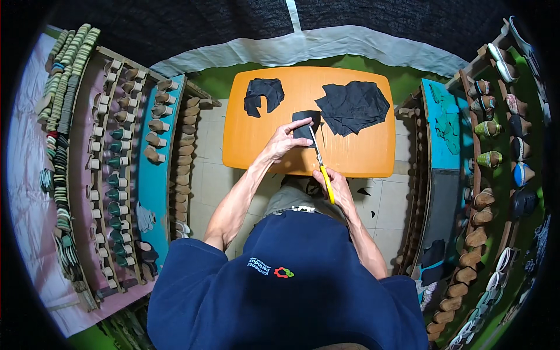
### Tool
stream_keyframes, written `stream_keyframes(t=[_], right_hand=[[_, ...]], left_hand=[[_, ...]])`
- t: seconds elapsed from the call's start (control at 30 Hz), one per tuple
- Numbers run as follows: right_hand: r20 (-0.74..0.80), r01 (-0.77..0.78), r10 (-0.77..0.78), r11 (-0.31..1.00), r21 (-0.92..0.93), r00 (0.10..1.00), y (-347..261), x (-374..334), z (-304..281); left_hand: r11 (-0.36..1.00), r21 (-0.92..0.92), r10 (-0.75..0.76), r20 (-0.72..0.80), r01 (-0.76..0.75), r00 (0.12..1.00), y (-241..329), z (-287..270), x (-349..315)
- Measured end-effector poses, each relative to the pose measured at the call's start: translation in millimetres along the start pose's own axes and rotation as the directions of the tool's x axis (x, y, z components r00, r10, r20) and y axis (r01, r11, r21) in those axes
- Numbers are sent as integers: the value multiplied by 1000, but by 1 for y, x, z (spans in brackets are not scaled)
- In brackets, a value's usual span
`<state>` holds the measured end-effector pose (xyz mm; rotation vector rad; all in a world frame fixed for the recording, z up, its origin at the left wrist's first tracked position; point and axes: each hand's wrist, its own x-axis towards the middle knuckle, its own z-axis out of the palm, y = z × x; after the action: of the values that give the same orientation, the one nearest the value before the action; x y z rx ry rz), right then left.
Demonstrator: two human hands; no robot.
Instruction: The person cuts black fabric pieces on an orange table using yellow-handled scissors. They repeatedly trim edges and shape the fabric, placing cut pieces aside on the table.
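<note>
Over the near half of an orange table [280, 160], my left hand [284, 140] pinches a small black piece of material [303, 116] between thumb and fingers. In my right hand [335, 184] is a pair of scissors [328, 184] with yellow handles, its blades pointing up and away. The blades lie at the right edge of the black piece; whether they are parted is too small to tell. A cut black scrap [268, 93] with a notch lies at the far left of the table. At the far right is a heap of black cut pieces [356, 106].
Racks of shoe lasts [119, 192] and striped soles [73, 76] stand on my left. To the right, another rack carries shoes and lasts [475, 236]. Small dark scraps [363, 191] lie on the tiled floor. A dark curtain [233, 23] hangs behind the table.
</note>
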<state>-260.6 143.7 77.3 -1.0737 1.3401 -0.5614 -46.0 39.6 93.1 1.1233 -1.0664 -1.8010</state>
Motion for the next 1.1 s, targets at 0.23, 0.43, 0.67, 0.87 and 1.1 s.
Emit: stream_keyframes(t=[0.23,0.43,0.67,0.87,1.1], right_hand=[[-9,-45,45,999,27,999,-7,-4,-4],[36,-55,53,997,55,998,-16,-11,-10],[86,59,-51,994,-90,995,-8,-9,-16],[123,28,-14,993,-113,992,-8,-11,-18],[184,-91,95,995,-29,978,-8,-13,-17]], left_hand=[[998,-53,28,-17,-29,999,0,2,1],[995,50,-89,-17,90,996,3,-28,10],[938,272,-274,203,215,940,45,-38,15],[931,308,-263,192,196,946,41,-38,20],[936,300,-253,206,185,945,38,-36,19]])
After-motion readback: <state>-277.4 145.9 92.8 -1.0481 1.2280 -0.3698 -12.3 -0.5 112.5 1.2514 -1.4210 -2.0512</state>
